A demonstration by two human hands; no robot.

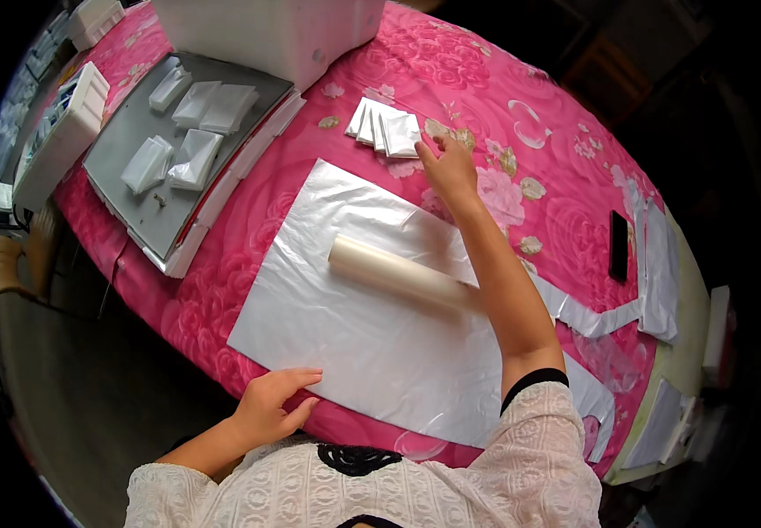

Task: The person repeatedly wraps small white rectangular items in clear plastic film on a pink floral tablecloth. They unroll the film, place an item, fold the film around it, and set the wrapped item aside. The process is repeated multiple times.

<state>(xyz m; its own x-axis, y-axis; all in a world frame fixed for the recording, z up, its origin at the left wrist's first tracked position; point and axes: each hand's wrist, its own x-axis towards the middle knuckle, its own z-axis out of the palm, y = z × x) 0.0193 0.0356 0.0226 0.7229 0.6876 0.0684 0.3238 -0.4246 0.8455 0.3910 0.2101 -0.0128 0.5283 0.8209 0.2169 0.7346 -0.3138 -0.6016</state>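
A large white plastic sheet point(310, 299) lies spread on the table in front of me. Across it rests a pale, translucent roll of film point(398, 275), its right end hidden behind my right forearm. My right hand point(449, 165) reaches past the sheet's far edge, thumb and finger apart. Its fingertips are at the right side of a fanned row of folded white plastic packets point(382, 128); whether they touch cannot be made out. Near the sheet's front left edge is my left hand point(277, 403), open, holding nothing, its fingertips at the edge.
More folded packets point(194, 158) lie on a grey board point(130, 123) at the left. Behind it stands a big white box point(266, 35). To the right are a black phone point(618, 246) and cut white plastic strips point(659, 273). A pink floral cloth point(451, 62) covers the table.
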